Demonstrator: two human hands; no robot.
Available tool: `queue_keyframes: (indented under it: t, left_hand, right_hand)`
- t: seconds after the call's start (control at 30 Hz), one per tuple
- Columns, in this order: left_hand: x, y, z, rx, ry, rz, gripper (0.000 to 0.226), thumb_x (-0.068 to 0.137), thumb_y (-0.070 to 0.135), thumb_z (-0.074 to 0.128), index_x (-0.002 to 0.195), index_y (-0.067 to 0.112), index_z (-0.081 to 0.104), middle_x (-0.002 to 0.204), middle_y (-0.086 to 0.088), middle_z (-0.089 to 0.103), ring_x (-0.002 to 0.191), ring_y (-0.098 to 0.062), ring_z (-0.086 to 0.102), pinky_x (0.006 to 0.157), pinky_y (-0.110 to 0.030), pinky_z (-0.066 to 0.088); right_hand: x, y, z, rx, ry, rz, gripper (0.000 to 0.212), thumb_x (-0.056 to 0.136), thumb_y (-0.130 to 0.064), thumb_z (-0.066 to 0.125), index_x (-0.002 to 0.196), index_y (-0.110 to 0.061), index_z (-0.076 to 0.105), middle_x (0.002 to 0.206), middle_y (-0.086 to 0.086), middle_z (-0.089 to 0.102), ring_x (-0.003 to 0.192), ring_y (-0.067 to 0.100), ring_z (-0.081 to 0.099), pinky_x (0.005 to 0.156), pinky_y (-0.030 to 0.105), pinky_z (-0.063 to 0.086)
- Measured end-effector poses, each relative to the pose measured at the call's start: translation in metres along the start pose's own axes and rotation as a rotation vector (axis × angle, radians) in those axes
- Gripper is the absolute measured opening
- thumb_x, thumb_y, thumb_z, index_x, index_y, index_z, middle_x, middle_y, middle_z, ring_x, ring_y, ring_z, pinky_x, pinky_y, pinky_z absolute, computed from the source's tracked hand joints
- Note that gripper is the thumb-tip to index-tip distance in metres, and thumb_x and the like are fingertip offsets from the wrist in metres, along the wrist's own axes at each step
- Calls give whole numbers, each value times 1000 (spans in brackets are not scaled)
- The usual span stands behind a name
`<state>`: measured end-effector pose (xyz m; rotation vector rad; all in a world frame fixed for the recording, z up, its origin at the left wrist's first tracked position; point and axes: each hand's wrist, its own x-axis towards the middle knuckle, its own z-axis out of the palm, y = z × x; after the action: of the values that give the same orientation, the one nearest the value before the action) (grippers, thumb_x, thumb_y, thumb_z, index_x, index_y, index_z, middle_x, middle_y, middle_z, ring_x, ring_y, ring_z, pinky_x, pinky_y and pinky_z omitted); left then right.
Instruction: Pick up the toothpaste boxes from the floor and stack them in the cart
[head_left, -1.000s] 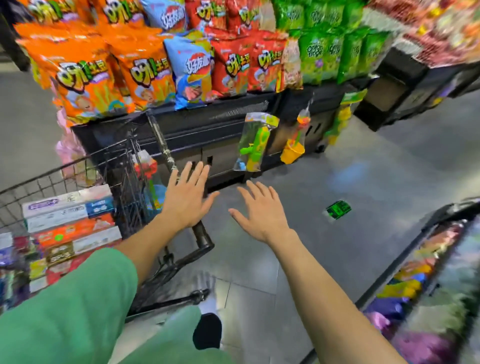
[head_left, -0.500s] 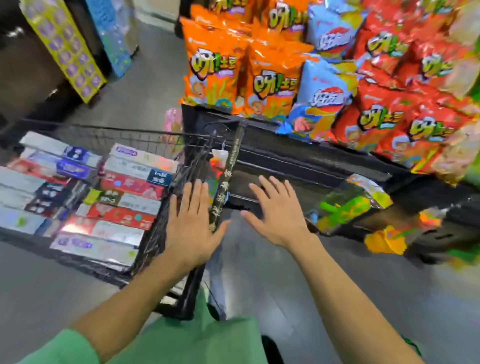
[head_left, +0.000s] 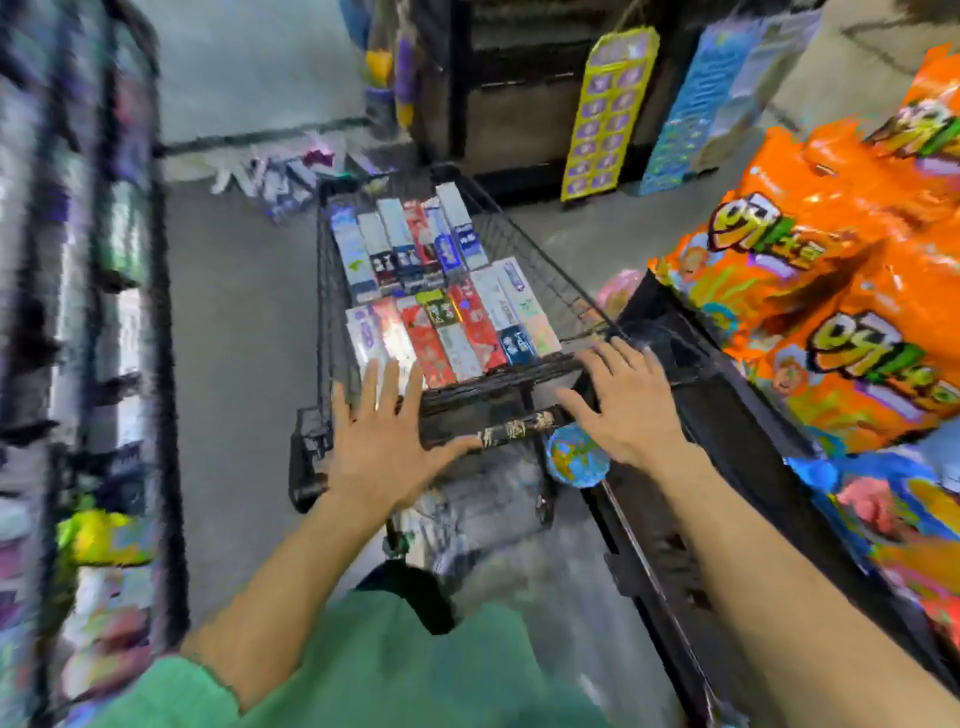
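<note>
Hands (head_left: 387, 449) (head_left: 626, 402) spread flat, fingers straight, empty — seemingly just over the cart handle (head_left: 511, 428) — toothpaste boxes (head_left: 441, 291) beyond.

Both hands (left hand (head_left: 387, 447), right hand (head_left: 626, 402)) spread flat over cart (head_left: 540, 270) handle (head_left: 511, 428).

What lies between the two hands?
In the head view, the cart handle runs between the left hand and the right hand, with the cart's rear wire edge just beyond it.
</note>
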<state>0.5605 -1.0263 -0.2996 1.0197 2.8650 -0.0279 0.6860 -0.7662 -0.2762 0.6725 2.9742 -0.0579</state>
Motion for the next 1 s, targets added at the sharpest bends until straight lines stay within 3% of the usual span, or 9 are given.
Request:
queue_keyframes:
  t: [0.07,0.2,0.33,0.57,1.0]
  left_hand:
    - [-4,2,-1,-23,18,-138,112,71,96,-10,159,27,-13,168,-2,-8,155,-25,-12,121,-61,-9]
    - [-5,3,-3,-23,19,-226,102,78,88,-16,160,26,-12,168,-3,-9,155,-23,-13,121,-60,-6]
    - [0,1,-8,-2,4,-266,95,84,84,-11,159,26,-13,167,-2,-13,154,-22,-14,121,-57,-13]
    - [31,-19,-12,7,5,-280,91,85,82,-12,159,29,-12,167,-1,-12,154,-21,-12,121,-57,-11]
    - [148,-105,-21,-37,14,-277,90,85,84,-10,159,32,-13,167,-1,-14,154,-20,-13,122,-56,-11]
  right_hand:
    - [15,12,1,-40,-54,-62,95,83,-76,3,150,-22,43,159,6,38,147,28,30,122,51,14]
    - [42,17,5,-88,-97,-190,102,79,-82,-10,152,-29,38,161,5,35,149,27,28,120,52,18]
    - [52,17,8,-74,-105,-250,100,80,-81,-8,153,-30,37,162,4,32,149,28,27,120,53,19]
    - [82,4,8,-41,-71,-256,88,87,-77,-1,152,-31,37,162,3,32,150,30,24,122,52,14]
    - [212,-48,0,-69,-72,-221,78,92,-76,7,153,-35,32,165,-2,26,152,28,19,123,52,12]
